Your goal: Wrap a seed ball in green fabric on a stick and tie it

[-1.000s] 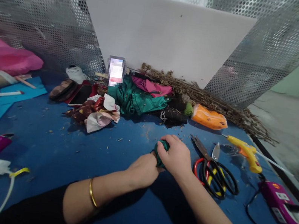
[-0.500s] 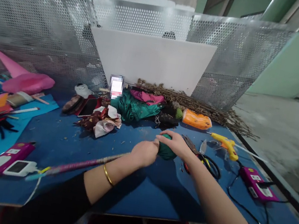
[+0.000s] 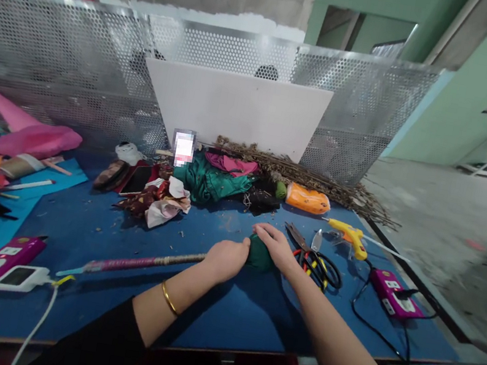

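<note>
Moved since half a second earlier: right hand (image 3: 277, 247) and its forearm, now covering less of the metal scissors with black, red and yellow handles (image 3: 297, 238).
Dark green rounded ball, material unclear (image 3: 259, 257): between the two hands, above the blue tabletop (image 3: 99, 233); lower contact hidden.
Right hand: fingers close together, bent over the ball's top and right side, pressing it.
Left hand (image 3: 225, 260): fingers curled into a fist at the inner end of a long thin stick wrapped in purple and grey (image 3: 131, 263), thumb side against the ball; whether stick and ball join is hidden.
Left wrist: plain gold-coloured bangle (image 3: 170, 300).
Scissors: lying just right of the right hand.
Yellow glue gun with orange trigger (image 3: 349, 234): beyond the scissors, to the right.
Purple rectangular power box (image 3: 395, 294): near the right edge, black plug inserted.
Crumpled green shiny cloth (image 3: 213, 180): farther back, left of an orange plastic packet (image 3: 308, 199).
</note>
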Available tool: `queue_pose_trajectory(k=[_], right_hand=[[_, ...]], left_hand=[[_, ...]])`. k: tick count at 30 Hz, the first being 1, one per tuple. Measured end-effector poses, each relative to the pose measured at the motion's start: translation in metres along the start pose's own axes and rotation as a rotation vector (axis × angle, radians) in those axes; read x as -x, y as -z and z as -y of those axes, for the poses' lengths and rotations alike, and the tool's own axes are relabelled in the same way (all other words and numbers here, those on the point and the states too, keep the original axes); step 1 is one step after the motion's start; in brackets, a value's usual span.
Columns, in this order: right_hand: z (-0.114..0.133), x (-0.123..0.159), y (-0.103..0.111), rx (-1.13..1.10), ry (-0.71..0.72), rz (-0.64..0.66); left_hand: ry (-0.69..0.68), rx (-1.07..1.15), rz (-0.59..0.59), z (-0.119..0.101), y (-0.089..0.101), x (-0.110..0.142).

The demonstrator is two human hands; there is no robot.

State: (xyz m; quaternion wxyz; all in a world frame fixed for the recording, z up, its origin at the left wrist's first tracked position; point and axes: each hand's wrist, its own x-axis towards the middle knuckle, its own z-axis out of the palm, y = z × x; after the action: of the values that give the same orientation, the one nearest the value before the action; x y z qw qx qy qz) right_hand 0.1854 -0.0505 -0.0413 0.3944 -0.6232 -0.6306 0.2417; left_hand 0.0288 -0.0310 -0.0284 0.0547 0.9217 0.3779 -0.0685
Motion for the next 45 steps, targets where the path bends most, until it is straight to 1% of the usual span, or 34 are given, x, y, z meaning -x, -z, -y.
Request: queue_pose_trajectory(k=[4, 9, 14, 17, 20, 22, 23, 25, 27, 28, 29, 30, 32, 34, 37, 40, 42, 45], right_hand=[[0.004, 0.002, 0.001, 0.003, 0.06, 0.056], [0.011, -0.001, -0.006, 0.122, 0.072, 0.02], [0.011, -0.001, -0.007, 0.212, 0.089, 0.018], [0.01, 0.003, -0.006, 0.23, 0.093, -0.006], [0.01, 0.006, -0.004, 0.222, 0.097, -0.061], [0.01, 0.01, -0.004, 0.192, 0.125, -0.149], [0.009, 0.013, -0.004, 0.162, 0.144, -0.227], [0.008, 0.021, -0.006, 0.076, 0.147, -0.436], [0.008, 0.031, -0.008, -0.021, 0.081, -0.633], [0.009, 0.036, -0.01, -0.059, 0.033, -0.684], [0.011, 0.039, -0.011, -0.094, -0.008, -0.703], [0.013, 0.042, -0.013, -0.128, -0.033, -0.691], [0.02, 0.042, -0.016, -0.205, -0.042, -0.606], [0.028, 0.036, -0.017, -0.288, -0.03, -0.526], [0.037, 0.021, -0.019, -0.311, -0.09, -0.486], [0.038, 0.009, -0.02, -0.216, -0.203, -0.469], [0.036, 0.004, -0.022, -0.167, -0.243, -0.483], [0.031, 0.001, -0.027, -0.152, -0.237, -0.516]], left_hand=[[-0.01, 0.002, -0.017, 0.0, -0.002, 0.002], [0.018, 0.008, -0.029, 0.0, -0.008, 0.003], [0.072, 0.051, -0.042, -0.002, -0.012, 0.004], [0.053, 0.114, -0.045, -0.001, -0.012, 0.003], [0.045, 0.195, -0.034, 0.003, -0.011, 0.003], [0.06, 0.266, -0.032, 0.006, -0.008, 0.001], [0.068, 0.308, -0.034, 0.008, -0.005, 0.0], [0.084, 0.407, -0.04, 0.014, 0.003, -0.002], [0.107, 0.514, -0.041, 0.018, 0.014, -0.007], [0.123, 0.568, -0.037, 0.02, 0.02, -0.01], [0.138, 0.623, -0.029, 0.02, 0.026, -0.014], [0.152, 0.676, -0.018, 0.02, 0.032, -0.017], [0.175, 0.772, -0.003, 0.016, 0.041, -0.025], [0.213, 0.831, -0.019, 0.01, 0.044, -0.033], [0.311, 0.849, -0.102, 0.002, 0.039, -0.041], [0.382, 0.856, -0.184, -0.001, 0.029, -0.045], [0.394, 0.874, -0.222, -0.001, 0.024, -0.045], [0.372, 0.948, -0.23, -0.002, 0.02, -0.045]])
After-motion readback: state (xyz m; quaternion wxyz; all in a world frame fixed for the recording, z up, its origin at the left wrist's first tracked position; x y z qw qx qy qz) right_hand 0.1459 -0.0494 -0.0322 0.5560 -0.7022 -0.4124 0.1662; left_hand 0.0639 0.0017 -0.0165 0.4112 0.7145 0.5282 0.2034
